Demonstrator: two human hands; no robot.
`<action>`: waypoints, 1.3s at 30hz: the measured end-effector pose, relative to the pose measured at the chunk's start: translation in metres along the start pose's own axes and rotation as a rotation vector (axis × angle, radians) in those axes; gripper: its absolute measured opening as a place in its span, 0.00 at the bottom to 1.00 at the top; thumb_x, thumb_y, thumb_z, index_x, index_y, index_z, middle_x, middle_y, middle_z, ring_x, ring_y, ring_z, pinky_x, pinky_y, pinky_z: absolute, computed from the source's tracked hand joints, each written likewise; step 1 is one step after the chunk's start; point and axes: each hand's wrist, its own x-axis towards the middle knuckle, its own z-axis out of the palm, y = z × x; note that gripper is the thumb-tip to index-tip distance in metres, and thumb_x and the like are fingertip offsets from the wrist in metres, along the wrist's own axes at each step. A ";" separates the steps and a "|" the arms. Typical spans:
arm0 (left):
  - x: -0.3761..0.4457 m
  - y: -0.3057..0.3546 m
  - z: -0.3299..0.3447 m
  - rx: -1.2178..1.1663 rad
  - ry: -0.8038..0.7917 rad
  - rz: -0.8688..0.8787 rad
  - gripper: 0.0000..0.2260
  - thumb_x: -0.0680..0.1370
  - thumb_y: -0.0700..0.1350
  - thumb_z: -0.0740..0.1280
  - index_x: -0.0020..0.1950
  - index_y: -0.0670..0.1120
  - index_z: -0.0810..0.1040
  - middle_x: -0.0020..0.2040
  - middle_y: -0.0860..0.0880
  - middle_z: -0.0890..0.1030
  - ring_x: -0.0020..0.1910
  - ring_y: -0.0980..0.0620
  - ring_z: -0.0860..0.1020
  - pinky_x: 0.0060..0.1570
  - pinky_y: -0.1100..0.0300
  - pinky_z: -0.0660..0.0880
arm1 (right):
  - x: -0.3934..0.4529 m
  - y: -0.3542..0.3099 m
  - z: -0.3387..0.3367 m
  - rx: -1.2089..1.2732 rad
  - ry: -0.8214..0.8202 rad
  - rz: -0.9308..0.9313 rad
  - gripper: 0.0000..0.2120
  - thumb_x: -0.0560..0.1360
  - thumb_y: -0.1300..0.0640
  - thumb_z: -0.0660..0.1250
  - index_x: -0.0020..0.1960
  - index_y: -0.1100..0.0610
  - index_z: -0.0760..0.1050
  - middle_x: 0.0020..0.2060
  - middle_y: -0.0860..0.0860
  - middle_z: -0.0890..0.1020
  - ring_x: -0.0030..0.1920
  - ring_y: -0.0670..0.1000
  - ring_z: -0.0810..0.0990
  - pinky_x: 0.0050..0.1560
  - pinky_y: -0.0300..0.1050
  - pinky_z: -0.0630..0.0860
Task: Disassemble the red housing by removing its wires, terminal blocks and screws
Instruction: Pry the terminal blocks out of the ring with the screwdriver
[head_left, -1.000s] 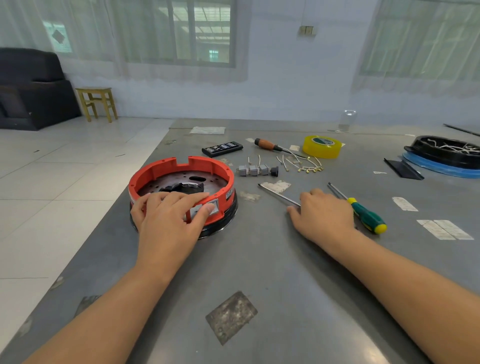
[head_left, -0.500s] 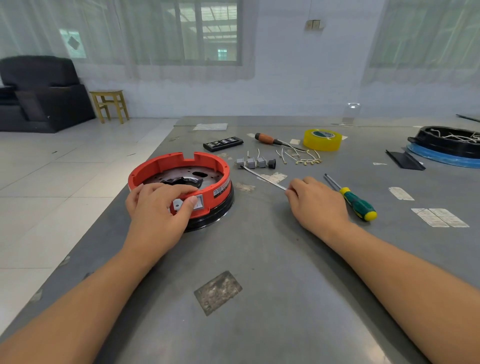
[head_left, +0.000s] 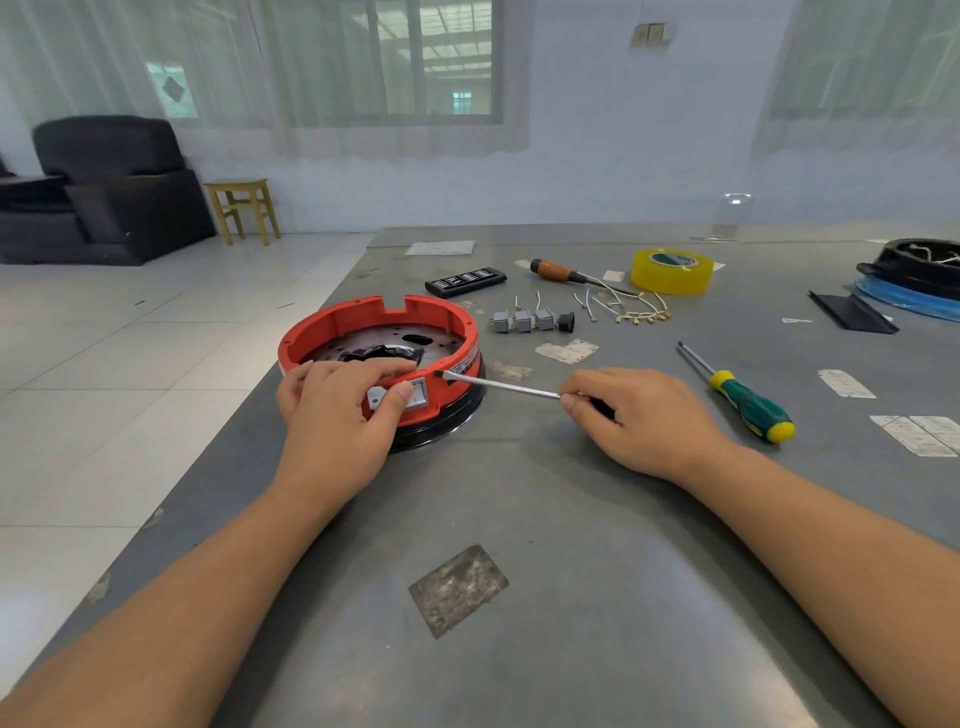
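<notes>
Red housing (head_left: 332, 325): set at the counter (head_left: 571, 519) edge, steadied for prying.
Left hand (head_left: 337, 410): laid over the housing's near rim, thumb pressed on a grey switch (head_left: 418, 393); fingers curled around the wall.
Right hand (head_left: 639, 415): right of the housing, fingers pinched on a thin screwdriver (head_left: 501, 385), tip brought against the rim.
Terminal blocks (head_left: 522, 320): already removed, lined up behind the housing.

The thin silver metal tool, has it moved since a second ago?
Yes. The thin silver metal tool, held by the right hand, moved left to the red round housing.
</notes>
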 end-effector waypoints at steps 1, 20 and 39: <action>0.000 0.000 0.000 -0.009 0.001 0.002 0.09 0.84 0.51 0.68 0.61 0.65 0.80 0.55 0.60 0.80 0.62 0.60 0.68 0.76 0.45 0.55 | 0.000 0.000 0.000 -0.009 -0.009 -0.008 0.11 0.83 0.43 0.57 0.55 0.44 0.77 0.44 0.43 0.82 0.46 0.51 0.79 0.41 0.49 0.77; 0.002 -0.001 -0.010 -0.037 -0.111 0.005 0.15 0.87 0.44 0.63 0.61 0.67 0.77 0.56 0.64 0.76 0.59 0.66 0.60 0.71 0.57 0.49 | 0.015 0.001 0.012 -0.154 -0.063 -0.103 0.21 0.83 0.41 0.46 0.62 0.45 0.75 0.49 0.48 0.79 0.53 0.54 0.77 0.54 0.51 0.69; -0.002 0.013 -0.012 -0.150 -0.184 -0.029 0.22 0.88 0.44 0.59 0.54 0.76 0.71 0.49 0.65 0.72 0.56 0.69 0.59 0.70 0.60 0.47 | 0.076 0.012 0.032 -0.226 0.073 -0.183 0.35 0.79 0.26 0.40 0.43 0.51 0.74 0.40 0.49 0.72 0.45 0.53 0.71 0.53 0.48 0.61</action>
